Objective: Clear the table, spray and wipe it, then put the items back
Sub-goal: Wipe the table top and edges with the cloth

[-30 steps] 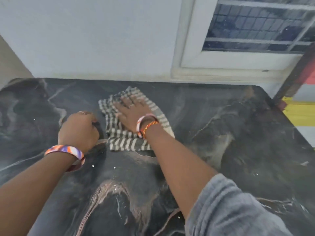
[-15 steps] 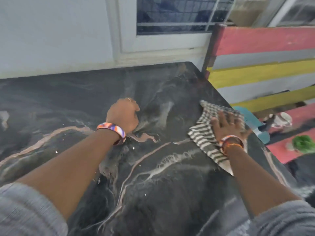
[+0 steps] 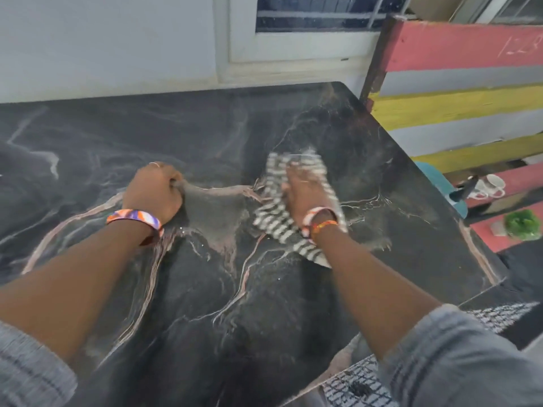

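The dark marble table (image 3: 223, 304) fills the view, bare except for a black-and-white striped cloth (image 3: 274, 223) lying right of centre. My right hand (image 3: 304, 195) presses flat on the cloth, fingers pointing away from me; both are motion-blurred. My left hand (image 3: 152, 192) rests on the tabletop to the left of the cloth as a closed fist, with nothing visible in it. A patch of wet sheen lies between the two hands.
Right of the table is a bench of red, yellow and grey slats (image 3: 458, 104) holding white mugs (image 3: 489, 186), a green object (image 3: 523, 224) and a teal item (image 3: 437, 180). A wall and window (image 3: 293, 48) stand behind. A patterned mat (image 3: 505, 315) lies below right.
My right hand has swept the cloth from the far middle to the table's right edge and now back leftward toward the centre. My left fist stays planted on the table.
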Demonstrator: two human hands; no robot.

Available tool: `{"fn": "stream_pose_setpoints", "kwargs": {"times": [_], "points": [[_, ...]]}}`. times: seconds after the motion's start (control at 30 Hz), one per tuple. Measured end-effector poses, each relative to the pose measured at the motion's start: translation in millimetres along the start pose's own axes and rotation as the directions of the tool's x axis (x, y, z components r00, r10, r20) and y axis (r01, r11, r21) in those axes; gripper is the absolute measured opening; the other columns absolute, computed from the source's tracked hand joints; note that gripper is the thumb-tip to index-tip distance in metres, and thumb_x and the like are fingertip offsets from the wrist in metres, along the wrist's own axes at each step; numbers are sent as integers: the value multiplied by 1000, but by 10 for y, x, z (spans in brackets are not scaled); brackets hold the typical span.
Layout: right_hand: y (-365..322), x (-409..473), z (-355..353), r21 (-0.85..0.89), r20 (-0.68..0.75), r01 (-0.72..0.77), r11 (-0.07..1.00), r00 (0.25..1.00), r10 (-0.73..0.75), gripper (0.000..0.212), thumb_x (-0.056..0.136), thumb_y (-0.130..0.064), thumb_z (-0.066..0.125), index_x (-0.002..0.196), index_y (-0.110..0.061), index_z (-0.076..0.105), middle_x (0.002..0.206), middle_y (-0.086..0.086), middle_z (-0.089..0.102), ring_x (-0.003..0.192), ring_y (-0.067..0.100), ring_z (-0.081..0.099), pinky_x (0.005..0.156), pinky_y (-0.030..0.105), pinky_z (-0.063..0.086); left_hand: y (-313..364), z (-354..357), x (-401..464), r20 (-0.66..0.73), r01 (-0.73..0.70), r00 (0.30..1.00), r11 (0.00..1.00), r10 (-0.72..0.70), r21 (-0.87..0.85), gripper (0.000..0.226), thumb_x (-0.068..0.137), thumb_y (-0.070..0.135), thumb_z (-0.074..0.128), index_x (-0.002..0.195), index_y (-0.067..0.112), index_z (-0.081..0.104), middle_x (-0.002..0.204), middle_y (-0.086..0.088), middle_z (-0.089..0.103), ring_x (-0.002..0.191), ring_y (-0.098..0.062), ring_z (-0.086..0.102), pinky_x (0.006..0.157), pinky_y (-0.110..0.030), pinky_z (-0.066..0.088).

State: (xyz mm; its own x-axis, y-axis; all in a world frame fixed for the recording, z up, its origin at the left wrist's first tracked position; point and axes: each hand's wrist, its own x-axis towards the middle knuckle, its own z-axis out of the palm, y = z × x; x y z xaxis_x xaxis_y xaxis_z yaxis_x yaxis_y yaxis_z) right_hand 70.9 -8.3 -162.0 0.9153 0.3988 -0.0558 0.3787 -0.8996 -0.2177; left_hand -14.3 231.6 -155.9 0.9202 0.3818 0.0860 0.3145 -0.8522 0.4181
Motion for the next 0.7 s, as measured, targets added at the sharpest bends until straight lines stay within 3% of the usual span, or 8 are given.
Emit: {"fn": "stream_pose_setpoints", "kwargs": {"times": [0.07, 0.13, 0.27, 0.33, 0.47, 0.57, 0.63, 0.7], "points": [[-562, -46, 108, -14, 61, 280, 960, 958, -279, 53, 96, -15, 35, 147, -14, 22, 153, 8, 28, 143, 24, 23, 115, 29, 11, -125, -96, -125, -30, 39, 999, 998, -38, 41, 35, 76, -6, 48, 105, 1, 67, 115, -26, 62, 107, -45, 54, 95, -48, 45], [-953, -219, 232, -19, 156, 485, 874, 865, -477, 51, 98, -22, 32, 148, -19, 20, 155, 5, 23, 144, 23, 19, 117, 33, 11, -213, -181, -250, -59, 112, 992, 992, -108, 64, 36, 76, -8, 48, 105, 1, 67, 116, -28, 60, 103, -47, 55, 91, -49, 46], [-1018, -775, 406, -65, 255, 716, 696, 686, -682, 50, 100, -37, 25, 148, -26, 17, 158, -1, 12, 146, 22, 7, 117, 37, -1, -223, -256, -475, -89, 190, 979, 979, -184, 69, 37, 75, -7, 50, 107, 3, 67, 120, -28, 58, 103, -48, 55, 93, -52, 46], [-735, -969, 385, -51, 256, 719, 694, 681, -686, 49, 100, -35, 28, 148, -28, 19, 158, -4, 13, 147, 20, 6, 115, 36, -3, -102, -221, -574, -81, 190, 980, 979, -184, 77, 39, 76, -5, 51, 110, 5, 66, 121, -27, 57, 107, -47, 55, 94, -51, 45], [257, -1183, 148, -3, 177, 477, 879, 865, -469, 47, 99, -27, 33, 146, -28, 24, 156, -5, 20, 146, 19, 12, 119, 43, 6, 377, -5, -840, -2, 19, 1000, 995, -19, 93, 38, 77, -2, 52, 112, 6, 66, 119, -27, 59, 111, -45, 53, 96, -51, 45], [1269, -1393, -36, -16, 36, 80, 997, 996, -79, 47, 99, -25, 34, 145, -32, 25, 156, -5, 22, 145, 17, 17, 117, 44, 7, 798, 160, -1094, 51, -169, 985, 982, 165, 87, 37, 79, -1, 49, 111, 7, 65, 121, -21, 59, 114, -41, 53, 94, -50, 47], [1899, -1614, -139, -43, -19, -246, 968, 969, 246, 48, 100, -28, 28, 147, -36, 17, 157, -5, 16, 146, 19, 13, 116, 49, 4, 1038, 253, -1255, 95, -266, 961, 963, 260, 51, 37, 78, -3, 47, 109, 7, 65, 121, -21, 59, 114, -40, 54, 94, -51, 47], [2321, -1796, -210, 37, -9, -511, 859, 859, 511, 49, 101, -33, 21, 148, -33, 11, 159, -2, 6, 146, 24, 5, 116, 50, 3, 1193, 327, -1397, 141, -338, 934, 940, 328, 49, 37, 77, -2, 47, 107, 8, 66, 119, -20, 60, 112, -39, 55, 93, -49, 48]]}}
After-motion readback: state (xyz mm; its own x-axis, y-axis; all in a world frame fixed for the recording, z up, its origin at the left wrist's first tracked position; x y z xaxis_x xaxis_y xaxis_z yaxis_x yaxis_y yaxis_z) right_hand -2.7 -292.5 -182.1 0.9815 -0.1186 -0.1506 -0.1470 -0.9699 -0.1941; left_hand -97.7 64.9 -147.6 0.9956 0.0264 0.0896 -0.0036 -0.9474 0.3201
